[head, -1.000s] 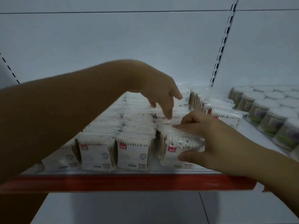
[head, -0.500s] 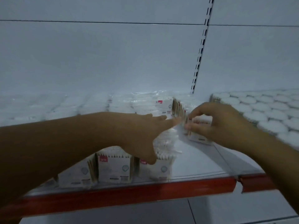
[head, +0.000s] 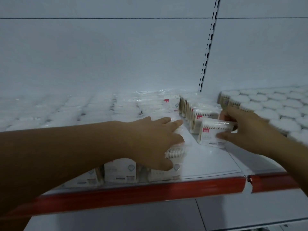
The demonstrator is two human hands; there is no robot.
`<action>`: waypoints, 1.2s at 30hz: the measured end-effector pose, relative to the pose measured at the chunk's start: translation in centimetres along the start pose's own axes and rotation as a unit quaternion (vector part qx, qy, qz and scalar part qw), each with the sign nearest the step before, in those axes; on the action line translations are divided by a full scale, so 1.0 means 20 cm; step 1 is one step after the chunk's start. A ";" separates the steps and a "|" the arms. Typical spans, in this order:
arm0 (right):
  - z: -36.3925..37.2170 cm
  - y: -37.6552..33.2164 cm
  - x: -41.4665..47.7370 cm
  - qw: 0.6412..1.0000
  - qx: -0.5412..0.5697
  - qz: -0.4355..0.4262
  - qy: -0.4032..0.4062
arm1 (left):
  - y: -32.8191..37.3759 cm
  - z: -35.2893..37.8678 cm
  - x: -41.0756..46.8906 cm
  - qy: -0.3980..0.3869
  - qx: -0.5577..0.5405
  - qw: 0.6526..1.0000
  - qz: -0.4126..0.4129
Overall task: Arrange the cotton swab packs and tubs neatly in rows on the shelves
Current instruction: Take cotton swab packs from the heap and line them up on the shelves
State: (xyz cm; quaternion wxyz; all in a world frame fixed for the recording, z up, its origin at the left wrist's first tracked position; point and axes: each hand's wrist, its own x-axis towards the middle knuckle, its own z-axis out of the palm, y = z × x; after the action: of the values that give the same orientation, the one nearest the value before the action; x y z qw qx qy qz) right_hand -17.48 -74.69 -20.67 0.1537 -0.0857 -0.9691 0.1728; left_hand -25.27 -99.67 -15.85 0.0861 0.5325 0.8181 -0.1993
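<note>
Far left of the frame, rows of clear-wrapped white cotton swab packs [head: 55, 114] fill the white metal shelf [head: 208, 160], and the front ones stand label-out above its red front strip [head: 150, 192]. Across to centre: the left hand [head: 155, 135] lies flat, fingers straight and together, pressing on the pack tops at the end of those rows. It holds nothing and only steadies them.

Next comes a bare patch of shelf, centre right. And here's the one in play: a small white red-tagged pack [head: 211, 132], upright at the front of a short row of matching packs [head: 198, 114] that runs back toward the black-slotted upright [head: 208, 47]. The right hand [head: 248, 130], a little blurred, grips it with the thumb on the label face and the fingers curled over the top. Far right, round white-topped tubs [head: 270, 105] sit packed together.

To do this well, I'd say slide the pack along the shelf rather than lift it and square its face to the red strip. The flat left hand can stop the neighbouring packs toppling into the gap.
</note>
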 end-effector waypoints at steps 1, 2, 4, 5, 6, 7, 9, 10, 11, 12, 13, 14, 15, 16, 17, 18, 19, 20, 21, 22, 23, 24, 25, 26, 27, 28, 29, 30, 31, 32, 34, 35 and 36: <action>0.00 0.00 0.00 1.000 0.017 0.000 -0.004 | 0.00 0.00 0.00 0.002 -0.005 1.000 -0.002; 0.01 0.01 -0.01 0.999 0.035 0.003 -0.006 | 0.00 0.00 0.00 -0.004 -0.007 1.000 -0.002; 0.01 0.01 -0.01 0.997 0.079 0.004 -0.004 | 0.00 -0.01 0.00 -0.024 0.002 1.000 0.000; 0.02 0.01 -0.01 0.995 0.104 0.004 -0.005 | 0.00 -0.01 0.00 -0.035 0.008 0.999 0.001; 0.03 0.01 -0.01 0.992 0.124 0.004 -0.006 | -0.01 -0.01 -0.01 -0.047 0.010 0.999 0.003; 0.03 0.01 -0.01 0.990 0.140 0.002 -0.008 | -0.01 -0.01 -0.01 -0.059 0.010 0.998 0.004; 0.05 0.01 0.00 0.987 0.159 -0.005 -0.006 | -0.02 -0.03 -0.02 -0.065 -0.006 0.998 -0.002; 0.06 0.00 0.00 0.986 0.166 -0.010 -0.003 | -0.01 -0.04 -0.03 -0.055 -0.017 0.998 -0.004; 0.07 0.01 0.00 0.985 0.173 -0.015 0.001 | 0.00 -0.04 -0.03 -0.034 -0.018 0.999 0.006; 0.08 0.01 0.00 0.984 0.178 -0.019 0.003 | 0.03 -0.04 -0.02 -0.005 -0.005 1.000 0.029; 0.09 0.00 0.00 0.983 0.183 -0.023 0.003 | 0.06 -0.04 -0.01 0.022 0.017 0.998 0.059; 0.11 0.01 0.00 0.982 0.187 -0.026 0.005 | 0.09 -0.03 0.01 0.034 0.041 0.995 0.084; 0.11 0.01 0.00 0.981 0.191 -0.030 0.008 | 0.11 -0.02 0.04 0.028 0.062 0.993 0.095; 0.12 0.01 0.01 0.980 0.193 -0.035 0.013 | 0.13 -0.01 0.06 0.013 0.079 0.992 0.093; 0.13 0.01 0.01 0.980 0.193 -0.043 0.017 | 0.13 0.00 0.08 0.001 0.096 0.992 0.088; 0.14 0.02 0.02 0.980 0.192 -0.052 0.023 | 0.13 0.00 0.10 -0.002 0.111 0.990 0.085; 0.14 0.03 0.02 0.979 0.192 -0.060 0.027 | 0.12 0.01 0.10 0.004 0.126 0.988 0.085; 0.14 0.03 0.02 0.978 0.194 -0.064 0.032 | 0.11 0.01 0.10 0.011 0.139 0.986 0.088; 0.15 0.04 0.03 0.978 0.197 -0.066 0.033 | 0.10 0.02 0.10 0.015 0.148 0.985 0.090; 0.15 0.05 0.03 0.977 0.199 -0.069 0.034 | 0.09 0.02 0.09 0.016 0.155 0.984 0.091; 0.16 0.06 0.04 0.977 0.197 -0.073 0.036 | 0.09 0.03 0.09 0.015 0.162 0.983 0.088; 0.17 0.07 0.04 0.978 0.192 -0.078 0.037 | 0.09 0.03 0.09 0.011 0.163 0.983 0.086; 0.18 0.08 0.05 0.979 0.186 -0.079 0.040 | 0.09 0.02 0.09 0.005 0.152 0.985 0.083; 0.18 0.09 0.05 0.979 0.183 -0.078 0.043 | 0.10 0.01 0.10 -0.001 0.127 0.989 0.081; 0.18 0.09 0.05 0.980 0.177 -0.081 0.050 | 0.10 -0.02 0.11 -0.002 0.097 0.992 0.079; 0.17 0.10 0.05 0.980 0.161 -0.100 0.062 | 0.10 -0.04 0.12 0.006 0.070 0.994 0.081; 0.16 0.10 0.05 0.980 0.132 -0.128 0.074 | 0.10 -0.07 0.14 0.018 0.052 0.995 0.085; 0.15 0.10 0.06 0.980 0.102 -0.153 0.080 | 0.10 -0.10 0.16 0.024 0.042 0.995 0.086; 0.14 0.10 0.06 0.981 0.078 -0.160 0.079 | 0.08 -0.11 0.19 0.015 0.039 0.996 0.076; 0.13 0.10 0.07 0.983 0.062 -0.153 0.074 | 0.06 -0.11 0.21 -0.006 0.038 0.998 0.058; 0.09 0.08 0.09 0.990 0.037 -0.128 0.048 | 0.01 -0.10 0.25 -0.045 0.036 0.998 0.021; 0.07 0.07 0.11 0.994 0.025 -0.108 0.024 | 0.00 -0.09 0.26 -0.059 0.028 0.998 0.011; 0.05 0.05 0.13 0.996 0.010 -0.087 -0.007 | -0.01 -0.09 0.27 -0.073 0.016 0.997 0.007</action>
State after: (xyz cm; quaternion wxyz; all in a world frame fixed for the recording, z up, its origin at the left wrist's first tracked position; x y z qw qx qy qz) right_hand -20.11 -73.54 -21.31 0.1619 0.0017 -0.9723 0.1687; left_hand -27.55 -94.49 -16.09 0.1380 0.5236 0.8027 -0.2501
